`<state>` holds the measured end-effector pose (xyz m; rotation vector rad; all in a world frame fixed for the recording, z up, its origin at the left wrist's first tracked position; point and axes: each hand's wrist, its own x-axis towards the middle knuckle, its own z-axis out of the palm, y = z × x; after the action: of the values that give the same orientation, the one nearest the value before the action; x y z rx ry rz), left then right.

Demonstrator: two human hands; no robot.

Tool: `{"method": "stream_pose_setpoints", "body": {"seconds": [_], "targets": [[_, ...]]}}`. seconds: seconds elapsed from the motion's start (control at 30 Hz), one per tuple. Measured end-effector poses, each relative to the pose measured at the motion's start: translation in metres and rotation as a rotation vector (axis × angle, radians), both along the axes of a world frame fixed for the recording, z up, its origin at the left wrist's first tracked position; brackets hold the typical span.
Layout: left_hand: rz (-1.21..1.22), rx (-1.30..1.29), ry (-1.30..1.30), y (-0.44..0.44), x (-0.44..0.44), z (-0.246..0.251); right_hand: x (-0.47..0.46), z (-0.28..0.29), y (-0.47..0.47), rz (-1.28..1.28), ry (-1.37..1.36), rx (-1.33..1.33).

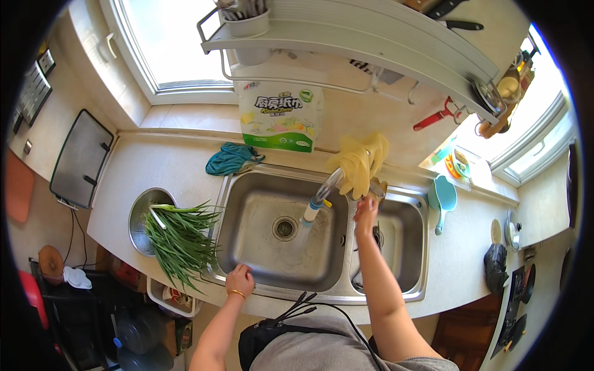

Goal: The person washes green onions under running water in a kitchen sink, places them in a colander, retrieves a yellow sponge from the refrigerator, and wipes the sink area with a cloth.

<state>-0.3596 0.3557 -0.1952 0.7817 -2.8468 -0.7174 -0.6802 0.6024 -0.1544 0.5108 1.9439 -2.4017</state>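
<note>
My left hand (240, 279) rests with curled fingers on the front rim of the double stainless steel sink (297, 290). Further right, my right hand (366, 214) reaches across the divider to the base of the chrome faucet (328, 186), near its lever. How the fingers meet the lever cannot be made out. Over the faucet hang pale yellow rubber gloves (357, 164). A faint stream of water (302, 236) falls from the spout's blue-and-white nozzle (312, 212) into the large basin. Green garlic chives (183, 239) lie across a steel bowl (138, 222) left of the sink.
A teal cloth (232, 159) lies behind the sink, beside a kitchen paper pack (280, 118). A turquoise dipper (443, 195) stands at right. Overhead runs a metal rack (352, 44); a red peeler (434, 120) hangs below. Black cables (334, 308) cross my front.
</note>
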Motion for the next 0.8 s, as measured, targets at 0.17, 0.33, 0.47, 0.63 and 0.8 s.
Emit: {"method": "stream_pose_setpoints", "body": {"seconds": [0.17,0.33,0.47,0.63,0.8], "targets": [[-0.028,-0.006,0.008,0.000,0.000,-0.005,-0.040,-0.005,0.059,0.196,-0.083,0.084],[-0.038,0.004,0.036,-0.001,0.002,-0.008,-0.022,0.002,0.091,0.566,-0.160,0.103],[-0.053,0.017,0.042,0.004,-0.001,-0.008,0.011,-0.082,0.167,0.554,-0.408,0.103],[-0.056,0.009,0.048,0.002,0.000,-0.010,0.101,-0.170,0.216,1.240,-0.134,1.221],[-0.054,0.003,0.040,0.003,-0.001,-0.006,0.134,-0.160,0.187,1.321,-0.352,1.344]]}}
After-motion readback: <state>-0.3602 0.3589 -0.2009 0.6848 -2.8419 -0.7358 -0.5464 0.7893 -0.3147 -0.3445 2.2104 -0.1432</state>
